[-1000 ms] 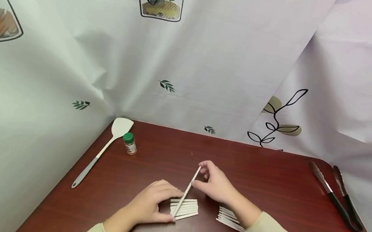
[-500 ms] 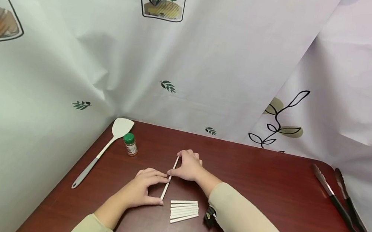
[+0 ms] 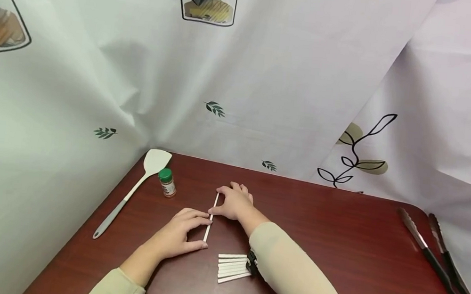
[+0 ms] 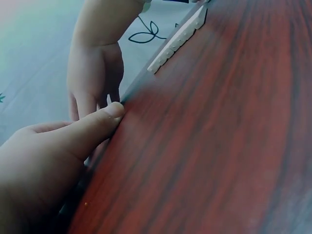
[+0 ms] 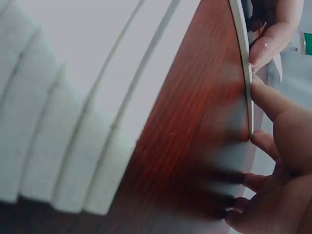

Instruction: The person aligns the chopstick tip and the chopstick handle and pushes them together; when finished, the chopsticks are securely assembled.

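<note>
A thin white stick line (image 3: pixel 207 233) runs away from me over the dark red table, longer than the sticks beside it. My left hand (image 3: pixel 177 236) holds its near part, thumb at the near end and fingertips near the middle. My right hand (image 3: pixel 234 203) holds the far part, thumb near the middle and index finger at the far end. In the right wrist view, the fingertips of both hands meet close together along the white stick line (image 5: pixel 242 44). In the left wrist view, the left thumb (image 4: pixel 92 129) covers the held part.
Several white sticks (image 3: pixel 230 268) lie side by side near me, partly under the right sleeve. A white spatula (image 3: pixel 133 187) and a green-capped spice jar (image 3: pixel 167 185) are at the back left. Black-handled tongs (image 3: pixel 437 261) lie at the right edge. A patterned white curtain (image 3: pixel 268 74) stands behind.
Both hands have carried the white stick line left and away from the row of sticks, from slanting over it to lying beyond it. The right forearm now hides the second group of sticks.
</note>
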`<state>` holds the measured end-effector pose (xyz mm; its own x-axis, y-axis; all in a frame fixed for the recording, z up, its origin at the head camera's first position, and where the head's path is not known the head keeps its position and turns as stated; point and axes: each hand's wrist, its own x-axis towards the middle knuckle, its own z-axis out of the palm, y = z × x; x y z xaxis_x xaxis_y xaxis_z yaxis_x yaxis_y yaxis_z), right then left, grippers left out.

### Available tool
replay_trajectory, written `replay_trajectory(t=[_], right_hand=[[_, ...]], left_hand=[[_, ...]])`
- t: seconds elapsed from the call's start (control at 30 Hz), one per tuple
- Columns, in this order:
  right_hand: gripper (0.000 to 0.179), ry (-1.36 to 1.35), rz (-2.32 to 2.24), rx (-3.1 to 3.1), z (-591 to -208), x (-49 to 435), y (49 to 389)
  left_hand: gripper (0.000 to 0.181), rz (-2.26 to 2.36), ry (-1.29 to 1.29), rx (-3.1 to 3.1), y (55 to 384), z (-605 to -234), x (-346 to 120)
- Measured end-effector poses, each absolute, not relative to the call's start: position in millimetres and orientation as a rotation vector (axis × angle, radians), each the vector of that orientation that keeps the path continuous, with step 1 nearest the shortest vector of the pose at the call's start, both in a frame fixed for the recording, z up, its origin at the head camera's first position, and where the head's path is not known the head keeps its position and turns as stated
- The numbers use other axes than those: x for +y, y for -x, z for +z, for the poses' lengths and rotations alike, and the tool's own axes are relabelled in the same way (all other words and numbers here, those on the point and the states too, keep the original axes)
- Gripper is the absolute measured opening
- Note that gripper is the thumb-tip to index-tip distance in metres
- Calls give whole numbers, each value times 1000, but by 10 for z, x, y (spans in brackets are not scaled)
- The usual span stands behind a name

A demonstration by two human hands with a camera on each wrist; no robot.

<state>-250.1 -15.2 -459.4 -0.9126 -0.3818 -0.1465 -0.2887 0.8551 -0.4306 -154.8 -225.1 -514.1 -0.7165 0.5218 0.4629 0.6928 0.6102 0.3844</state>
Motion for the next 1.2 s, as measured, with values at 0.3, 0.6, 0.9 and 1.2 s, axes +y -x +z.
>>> replay_trajectory(t=[0.3,0.6,0.9,1.2], right_hand=[[73,493,-623,2789,-4598,-246,2518],[73,460,-581,2799,-4612,-303,2557],[74,442,-489,2814,-4616,-318,2525],[70,487,-502,2811,-4646,-309,2531]], left_hand=[[55,-767,954,-2546,1633,-5162,-2376],[57,-774,946,-2507,1624,-5149,-2356],[54,-800,914,-2505,1638,-5192,-2336],[52,-795,891,-2485,1641,-5214,-2347]])
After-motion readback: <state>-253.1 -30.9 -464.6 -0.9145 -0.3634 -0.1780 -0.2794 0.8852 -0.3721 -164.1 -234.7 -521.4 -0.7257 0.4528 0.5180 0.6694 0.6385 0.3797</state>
